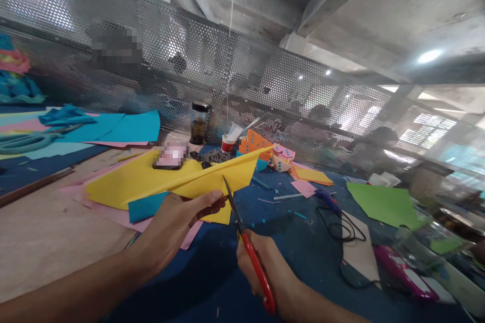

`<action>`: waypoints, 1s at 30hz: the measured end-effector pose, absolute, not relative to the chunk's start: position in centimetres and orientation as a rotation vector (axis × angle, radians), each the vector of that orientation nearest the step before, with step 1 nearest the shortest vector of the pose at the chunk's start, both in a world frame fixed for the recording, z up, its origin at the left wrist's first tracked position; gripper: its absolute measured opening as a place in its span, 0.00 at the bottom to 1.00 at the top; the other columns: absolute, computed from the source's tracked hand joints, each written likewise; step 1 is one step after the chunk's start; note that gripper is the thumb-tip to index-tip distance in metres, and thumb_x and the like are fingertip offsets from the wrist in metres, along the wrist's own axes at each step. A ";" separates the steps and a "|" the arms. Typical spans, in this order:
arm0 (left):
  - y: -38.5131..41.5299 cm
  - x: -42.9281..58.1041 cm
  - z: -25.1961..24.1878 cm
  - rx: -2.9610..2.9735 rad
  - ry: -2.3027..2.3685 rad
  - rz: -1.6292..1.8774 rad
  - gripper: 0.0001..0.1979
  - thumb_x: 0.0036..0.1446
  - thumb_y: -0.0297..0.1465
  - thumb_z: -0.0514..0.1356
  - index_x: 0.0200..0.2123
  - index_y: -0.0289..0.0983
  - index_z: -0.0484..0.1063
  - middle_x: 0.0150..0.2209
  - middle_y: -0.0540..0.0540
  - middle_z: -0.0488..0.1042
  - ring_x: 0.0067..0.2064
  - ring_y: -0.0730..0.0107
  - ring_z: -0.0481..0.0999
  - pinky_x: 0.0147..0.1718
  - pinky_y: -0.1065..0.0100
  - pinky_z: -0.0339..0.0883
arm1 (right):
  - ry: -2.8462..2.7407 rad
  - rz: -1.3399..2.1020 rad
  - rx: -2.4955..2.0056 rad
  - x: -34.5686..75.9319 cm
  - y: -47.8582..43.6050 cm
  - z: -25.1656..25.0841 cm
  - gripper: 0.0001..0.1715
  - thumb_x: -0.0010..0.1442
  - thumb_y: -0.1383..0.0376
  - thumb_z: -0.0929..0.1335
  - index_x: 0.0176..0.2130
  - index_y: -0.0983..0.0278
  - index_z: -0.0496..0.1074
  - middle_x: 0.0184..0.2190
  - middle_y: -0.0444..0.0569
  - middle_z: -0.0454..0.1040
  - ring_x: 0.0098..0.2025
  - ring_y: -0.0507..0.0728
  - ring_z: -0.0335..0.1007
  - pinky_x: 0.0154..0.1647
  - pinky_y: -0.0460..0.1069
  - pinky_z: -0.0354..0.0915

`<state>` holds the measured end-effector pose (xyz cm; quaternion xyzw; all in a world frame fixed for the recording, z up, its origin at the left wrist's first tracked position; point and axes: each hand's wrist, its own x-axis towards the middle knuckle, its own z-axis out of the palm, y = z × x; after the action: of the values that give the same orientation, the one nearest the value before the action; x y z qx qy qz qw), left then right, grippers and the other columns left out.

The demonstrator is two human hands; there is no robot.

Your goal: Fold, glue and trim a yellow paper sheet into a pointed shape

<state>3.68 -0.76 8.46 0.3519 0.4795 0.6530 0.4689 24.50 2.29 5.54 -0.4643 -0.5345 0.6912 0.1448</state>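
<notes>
Folded yellow paper [212, 174], creased into a long pointed wedge, is held up over the wide blue-covered worktable [303, 252]. Its tip aims away from you to the right. Under it lie a flat yellow paper sheet [121, 181] and a pink paper sheet [109, 214].

Your left hand [178, 219] pinches the wedge from below, thumb on top and fingers underneath, close to its lower edge. Your right hand [276, 267] is wrapped around the red-handled metal scissors [246, 242]. The blades rise to meet that lower edge just beside your left thumb. How far the blades are parted cannot be told from here.

- **Thumb:** it looks too near the steel. Slide the pinch back along the fold, close enough to stiffen the paper yet clear of the blades.
- **Layers:** press them flat and flush so they cut as one and do not slip against each other.
- **Blade angle:** hold the blades square to the edge, not leaning, or the upper and lower layers will likely come out uneven.
- **Depth of cut:** seat the paper deep between the blades. The tips alone tend to chew thick folds.
- **Steering:** steer by turning the paper with your left hand and keep the scissors steady.

The looped black cable [341, 227] lies well apart on your right, and small paper scraps [299, 214] dot the cloth.
</notes>
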 end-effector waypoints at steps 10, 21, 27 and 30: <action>-0.7 3.6 8.1 0.885 1.148 1.602 0.33 0.41 0.57 0.90 0.42 0.40 0.95 0.44 0.38 0.94 0.46 0.51 0.91 0.50 0.56 0.88 | -1.588 1.977 -1.257 24.7 2.6 4.6 0.46 0.89 0.45 0.55 0.20 0.55 0.58 0.14 0.42 0.57 0.19 0.51 0.45 0.21 0.47 0.49; -0.9 3.8 8.7 0.838 1.140 1.618 0.31 0.37 0.54 0.90 0.37 0.40 0.93 0.43 0.37 0.94 0.44 0.50 0.90 0.48 0.55 0.88 | -1.556 1.972 -1.311 24.8 2.5 4.4 0.38 0.86 0.50 0.56 0.23 0.54 0.53 0.15 0.40 0.52 0.19 0.51 0.45 0.21 0.46 0.50; -0.8 3.8 8.7 0.844 1.125 1.606 0.32 0.38 0.54 0.91 0.40 0.39 0.95 0.44 0.37 0.95 0.45 0.50 0.91 0.48 0.57 0.88 | -1.592 1.949 -1.309 24.7 2.4 4.5 0.37 0.85 0.57 0.53 0.22 0.54 0.55 0.14 0.43 0.56 0.20 0.52 0.47 0.21 0.47 0.50; -0.9 3.8 8.7 0.844 1.118 1.616 0.31 0.38 0.54 0.91 0.40 0.40 0.95 0.44 0.37 0.95 0.45 0.51 0.91 0.48 0.57 0.88 | -1.591 1.960 -1.306 24.8 2.4 4.5 0.36 0.85 0.57 0.53 0.22 0.54 0.52 0.14 0.44 0.55 0.19 0.52 0.47 0.21 0.47 0.48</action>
<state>3.77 -0.89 8.71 0.3460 0.4585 0.6625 0.4808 24.77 2.41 4.52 -0.4545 -0.5534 0.6818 0.1491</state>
